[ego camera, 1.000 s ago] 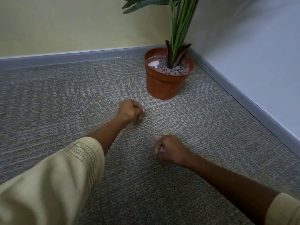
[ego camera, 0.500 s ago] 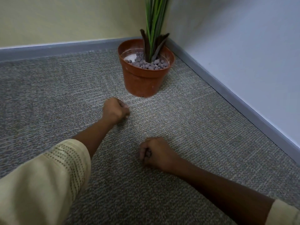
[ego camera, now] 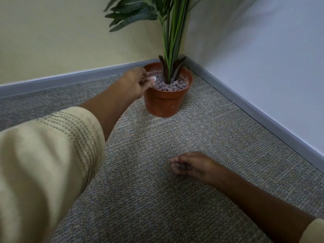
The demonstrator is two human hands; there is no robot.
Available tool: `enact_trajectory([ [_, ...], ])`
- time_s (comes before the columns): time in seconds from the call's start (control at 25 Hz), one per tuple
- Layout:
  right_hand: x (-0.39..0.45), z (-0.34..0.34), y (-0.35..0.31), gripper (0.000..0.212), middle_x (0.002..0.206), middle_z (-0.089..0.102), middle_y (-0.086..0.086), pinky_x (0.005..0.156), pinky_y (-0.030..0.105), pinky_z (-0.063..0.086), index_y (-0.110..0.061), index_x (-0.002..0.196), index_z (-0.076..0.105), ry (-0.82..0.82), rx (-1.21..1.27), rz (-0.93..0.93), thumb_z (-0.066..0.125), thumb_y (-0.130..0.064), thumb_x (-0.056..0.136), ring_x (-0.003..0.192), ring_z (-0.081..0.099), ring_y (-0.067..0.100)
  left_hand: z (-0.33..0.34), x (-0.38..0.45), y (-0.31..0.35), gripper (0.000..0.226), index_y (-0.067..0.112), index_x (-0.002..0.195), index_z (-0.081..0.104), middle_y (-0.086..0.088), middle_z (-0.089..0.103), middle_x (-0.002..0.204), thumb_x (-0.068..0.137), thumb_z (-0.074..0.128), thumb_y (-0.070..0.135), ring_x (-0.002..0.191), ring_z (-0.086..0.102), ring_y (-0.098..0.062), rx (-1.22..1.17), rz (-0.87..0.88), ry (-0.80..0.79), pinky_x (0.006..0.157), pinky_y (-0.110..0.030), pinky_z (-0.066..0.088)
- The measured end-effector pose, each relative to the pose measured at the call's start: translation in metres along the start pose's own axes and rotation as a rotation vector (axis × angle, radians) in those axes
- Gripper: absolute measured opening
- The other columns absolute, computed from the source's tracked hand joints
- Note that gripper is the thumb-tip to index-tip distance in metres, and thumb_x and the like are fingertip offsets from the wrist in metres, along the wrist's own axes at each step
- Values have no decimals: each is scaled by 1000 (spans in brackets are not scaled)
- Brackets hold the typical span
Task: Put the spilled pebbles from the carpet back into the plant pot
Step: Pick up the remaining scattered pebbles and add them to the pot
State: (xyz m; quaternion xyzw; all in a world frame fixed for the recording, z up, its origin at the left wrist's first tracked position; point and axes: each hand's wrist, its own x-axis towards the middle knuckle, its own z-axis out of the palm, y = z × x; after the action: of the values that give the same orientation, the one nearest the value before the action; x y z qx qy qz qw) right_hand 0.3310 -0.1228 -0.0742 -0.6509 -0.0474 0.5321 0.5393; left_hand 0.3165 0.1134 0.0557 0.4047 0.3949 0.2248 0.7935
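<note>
**Left hand reaches the pot rim while the right waits with its load**

Half a second ago both fists were low on the carpet; now the left hand (ego camera: 138, 81) has travelled up and across to the near-left rim of the plant pot (ego camera: 166, 100), just above centre of the frame. Pebbles (ego camera: 168, 85) already fill the pot around the plant stems (ego camera: 171, 50). The left hand's fingers are curled loosely, opening toward the pot mouth; something dark shows inside them, probably pebbles, though blur prevents certainty. No loose pebbles can be made out on the carpet (ego camera: 175, 137).

The right hand (ego camera: 189, 166) rests on the carpet at lower centre-right, well apart from the pot, cupped around what look like a few dark pebbles. The pot lies up and slightly left of it in the frame, so the left hand is much the nearer and seems placed to drop first. A skirting board (ego camera: 70, 79) runs behind, meeting the corner by the pot.
</note>
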Motion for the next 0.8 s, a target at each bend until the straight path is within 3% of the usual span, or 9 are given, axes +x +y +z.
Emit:
enact_trajectory([
  [0.08, 1, -4, -5, 14, 73, 63, 15, 58, 24, 58, 4, 82, 66, 32, -25, -31, 54, 9, 85, 61, 62, 17, 10, -2, -1, 17, 3, 77, 45, -9, 39, 81, 94, 43, 3, 71, 39, -13, 7, -12, -9, 90, -26, 51],
  [0.16, 4, -9, -8, 18, 71, 64, 16, 55, 23, 58, 4, 81, 65, 59, -13, -60, 51, 15, 84, 60, 62, 18, 20, -4, -3, 22, 7, 73, 40, -7, 41, 71, 95, 38, 6, 61, 27, -13, -53, -10, -36, 83, -28, 44],
  [0.24, 6, -10, -12, 16, 70, 64, 16, 54, 23, 59, 9, 88, 63, 69, 34, -64, 50, 16, 84, 59, 63, 18, 26, -5, -2, 27, 10, 68, 36, -6, 52, 50, 95, 35, 10, 58, 32, -14, -105, 21, -72, 66, -28, 36],
  [0.28, 8, -11, -15, 15, 72, 64, 17, 55, 24, 59, 11, 92, 63, 70, 73, -64, 50, 15, 85, 61, 64, 19, 28, -5, -1, 28, 10, 67, 37, -8, 55, 50, 95, 33, 13, 62, 41, -16, -91, 33, -92, 63, -28, 35],
  [0.4, 12, -14, -37, 14, 86, 65, 21, 63, 29, 61, 11, 97, 61, 57, 196, -85, 53, 9, 87, 78, 67, 24, 28, -5, 1, 28, 9, 71, 41, -11, 57, 82, 95, 31, 20, 89, 51, -25, -4, 43, -129, 79, -32, 39],
  [0.48, 15, -16, -60, 19, 92, 66, 21, 67, 29, 61, 11, 104, 60, 61, 225, -139, 54, 3, 89, 83, 69, 24, 24, -3, 1, 17, 12, 82, 42, -10, 56, 95, 94, 32, 20, 94, 54, -23, 29, 53, -128, 87, -34, 38],
  [0.6, 19, -11, -95, 15, 87, 65, 19, 65, 29, 62, 8, 98, 62, 99, 265, -236, 54, -2, 90, 79, 67, 24, 17, -1, -1, 14, 15, 80, 42, -7, 57, 89, 92, 34, 16, 86, 55, -19, 29, 85, -103, 70, -30, 38],
  [0.8, 30, 7, -165, 13, 89, 57, 16, 74, 33, 60, 2, 95, 59, 180, 309, -356, 49, -7, 94, 87, 60, 22, 8, -5, -4, 10, 11, 92, 45, -5, 51, 82, 91, 35, 14, 79, 48, -19, 9, 85, -74, 58, -25, 43],
])
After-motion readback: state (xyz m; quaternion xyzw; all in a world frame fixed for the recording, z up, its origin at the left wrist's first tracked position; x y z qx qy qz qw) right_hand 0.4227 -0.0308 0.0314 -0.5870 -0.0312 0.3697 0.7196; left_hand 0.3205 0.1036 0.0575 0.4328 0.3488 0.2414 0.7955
